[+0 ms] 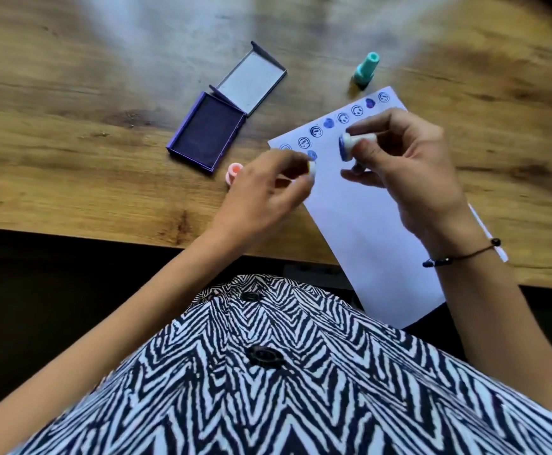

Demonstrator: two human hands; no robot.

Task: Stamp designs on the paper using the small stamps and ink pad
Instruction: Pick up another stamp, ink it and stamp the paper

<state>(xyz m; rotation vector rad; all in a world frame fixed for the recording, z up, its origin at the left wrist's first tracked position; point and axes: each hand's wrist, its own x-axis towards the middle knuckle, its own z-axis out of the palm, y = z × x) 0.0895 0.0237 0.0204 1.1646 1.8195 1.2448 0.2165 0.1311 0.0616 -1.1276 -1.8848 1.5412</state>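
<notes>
A white sheet of paper (360, 224) lies slanted on the wooden table, with a row of blue stamped circles and blobs along its top edge. My right hand (412, 172) holds a small white stamp (353, 142) sideways above the paper, its blue inked face turned left. My left hand (264, 188) pinches a small white cap-like piece (311, 168) at the paper's left edge. The purple ink pad (207, 131) lies open to the left, its lid folded back.
A teal stamp (365, 71) stands upright beyond the paper's top corner. A pink stamp (234, 172) sits just below the ink pad, beside my left hand. The table's front edge (104, 239) runs close to my body.
</notes>
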